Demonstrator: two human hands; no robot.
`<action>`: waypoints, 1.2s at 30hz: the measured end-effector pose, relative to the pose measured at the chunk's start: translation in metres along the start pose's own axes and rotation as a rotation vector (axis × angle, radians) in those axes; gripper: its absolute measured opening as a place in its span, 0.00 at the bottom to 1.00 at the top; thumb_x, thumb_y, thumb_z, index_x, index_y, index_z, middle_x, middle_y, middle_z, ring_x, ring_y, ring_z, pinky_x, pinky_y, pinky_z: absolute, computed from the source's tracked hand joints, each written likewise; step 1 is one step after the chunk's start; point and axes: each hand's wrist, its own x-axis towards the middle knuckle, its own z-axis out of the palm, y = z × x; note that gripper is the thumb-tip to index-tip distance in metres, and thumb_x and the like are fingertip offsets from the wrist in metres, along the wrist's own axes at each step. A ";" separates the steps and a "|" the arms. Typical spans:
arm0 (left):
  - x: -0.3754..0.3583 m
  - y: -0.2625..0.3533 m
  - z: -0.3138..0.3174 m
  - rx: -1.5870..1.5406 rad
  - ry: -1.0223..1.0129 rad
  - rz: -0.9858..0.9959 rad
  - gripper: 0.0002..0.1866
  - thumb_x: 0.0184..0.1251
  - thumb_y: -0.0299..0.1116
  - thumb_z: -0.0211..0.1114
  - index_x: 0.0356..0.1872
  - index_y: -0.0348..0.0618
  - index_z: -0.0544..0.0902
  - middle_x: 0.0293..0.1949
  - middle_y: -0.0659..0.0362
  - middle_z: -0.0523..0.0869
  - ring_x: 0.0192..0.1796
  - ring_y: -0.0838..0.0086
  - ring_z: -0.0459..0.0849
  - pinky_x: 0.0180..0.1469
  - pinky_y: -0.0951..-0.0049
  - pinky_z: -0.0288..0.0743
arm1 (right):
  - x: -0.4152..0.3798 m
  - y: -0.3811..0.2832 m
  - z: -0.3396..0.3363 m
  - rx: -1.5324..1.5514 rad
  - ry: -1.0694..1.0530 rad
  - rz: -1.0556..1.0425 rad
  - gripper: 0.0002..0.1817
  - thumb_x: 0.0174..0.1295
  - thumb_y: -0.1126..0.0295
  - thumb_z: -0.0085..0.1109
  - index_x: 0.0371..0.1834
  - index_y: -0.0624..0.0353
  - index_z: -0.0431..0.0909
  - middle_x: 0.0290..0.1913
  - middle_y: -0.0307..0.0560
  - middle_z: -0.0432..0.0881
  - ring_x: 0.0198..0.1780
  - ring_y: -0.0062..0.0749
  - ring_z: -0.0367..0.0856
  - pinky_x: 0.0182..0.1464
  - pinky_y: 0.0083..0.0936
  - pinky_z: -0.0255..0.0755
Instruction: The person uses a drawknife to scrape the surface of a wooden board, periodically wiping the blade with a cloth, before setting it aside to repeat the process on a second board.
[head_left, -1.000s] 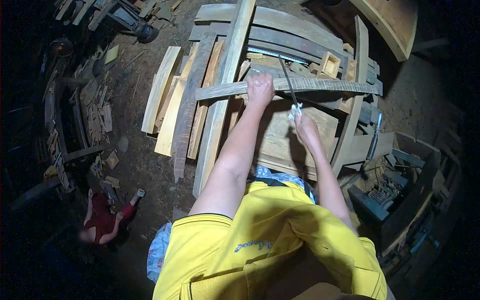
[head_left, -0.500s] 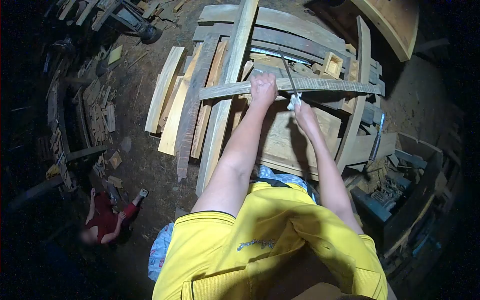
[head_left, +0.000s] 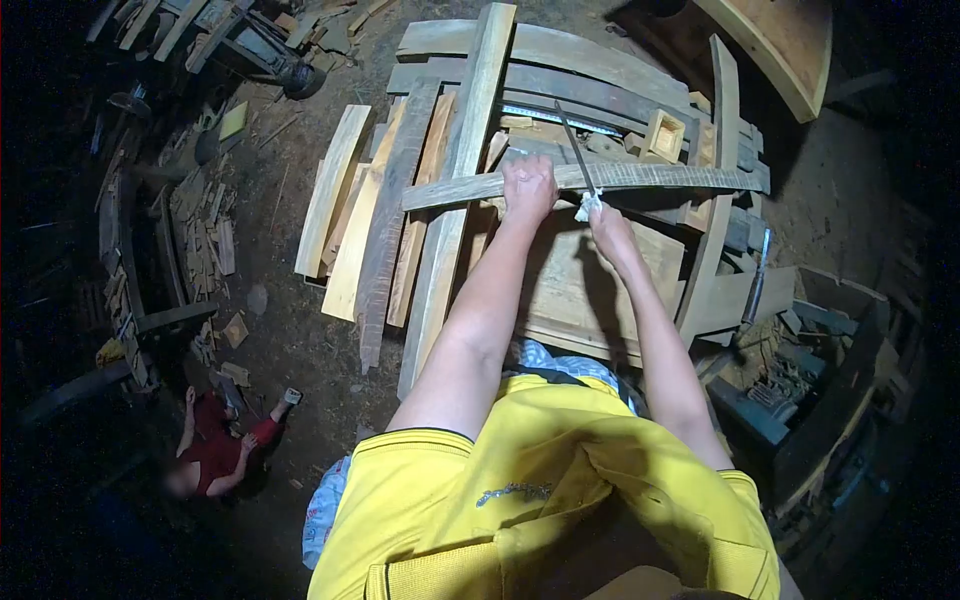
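Observation:
A long wooden board (head_left: 665, 177) with dark stripes across its face lies crosswise over other timber. My left hand (head_left: 529, 188) is closed over it, left of its middle. Just right of that, my right hand (head_left: 613, 236) grips a long, thin, dark blade (head_left: 571, 135) by an end wrapped in white cloth (head_left: 589, 207). The blade slants up and left across the board; whether it is a saw or a file I cannot make out. Beneath are a long upright plank (head_left: 465, 150) on the left and a flat wooden panel (head_left: 590, 285) close to my body.
Several loose planks (head_left: 345, 270) lie left of the work. A small wooden box (head_left: 662, 135) and a handsaw-like tool (head_left: 757, 285) are on the right. A machine (head_left: 775, 400) stands at lower right. A person in red (head_left: 215, 435) is at lower left.
The whole view has shifted slightly down. Both hands keep their grips, and the blade has hardly moved against the board.

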 end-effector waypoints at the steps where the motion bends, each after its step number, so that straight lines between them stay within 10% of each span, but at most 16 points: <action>1: 0.000 0.000 0.000 -0.008 0.023 -0.002 0.07 0.50 0.32 0.59 0.31 0.46 0.79 0.33 0.55 0.82 0.38 0.63 0.81 0.45 0.60 0.65 | -0.003 0.001 0.002 0.018 0.014 -0.007 0.19 0.66 0.60 0.38 0.43 0.65 0.73 0.39 0.66 0.78 0.46 0.62 0.74 0.46 0.48 0.67; 36: -0.001 -0.001 0.009 -0.002 0.061 0.012 0.05 0.53 0.31 0.55 0.29 0.47 0.77 0.30 0.56 0.79 0.36 0.64 0.79 0.47 0.60 0.63 | -0.017 0.018 0.012 0.105 0.096 -0.079 0.22 0.65 0.57 0.38 0.39 0.67 0.73 0.31 0.66 0.78 0.36 0.60 0.77 0.38 0.44 0.68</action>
